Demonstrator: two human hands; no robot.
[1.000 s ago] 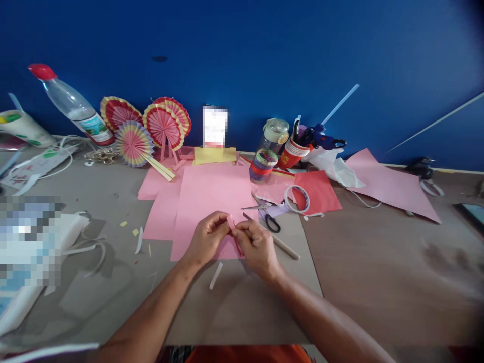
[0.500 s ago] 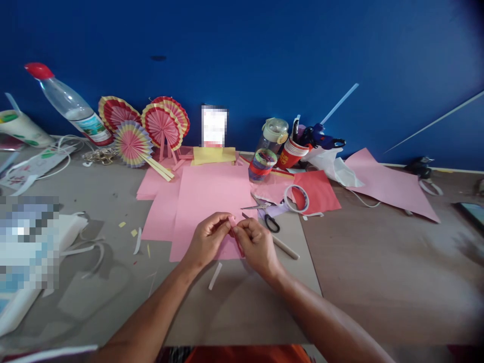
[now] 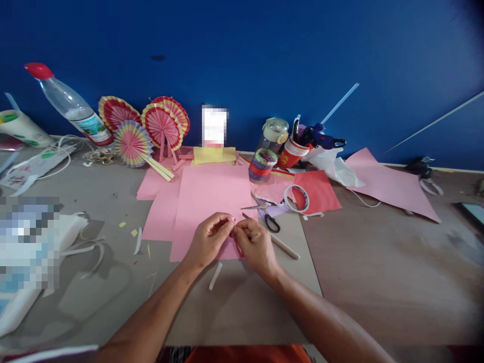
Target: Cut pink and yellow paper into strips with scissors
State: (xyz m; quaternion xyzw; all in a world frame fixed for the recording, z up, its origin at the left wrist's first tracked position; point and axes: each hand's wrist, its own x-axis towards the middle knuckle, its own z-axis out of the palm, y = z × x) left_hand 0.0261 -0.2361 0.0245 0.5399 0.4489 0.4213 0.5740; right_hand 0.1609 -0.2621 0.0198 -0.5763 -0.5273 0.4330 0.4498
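My left hand and my right hand meet above the front of a pink paper sheet. Between them is a narrow folded pink paper strip, pinched by the thumb and fingers of each hand. Most of the strip is hidden behind the fingers. Scissors with black handles lie just past my right hand. Beside that hand rests a craft knife, partly covered by it. A small white strip lies on the table nearer to me.
Pleated paper fans stand against the blue wall, next to a tilted bottle. Tape rolls, a white tape ring and a red cup of tools are at the back right. Paper scraps lie to the left.
My fingertips have drawn closer together on the pink strip, and less of it shows between them. The other things have stayed put.
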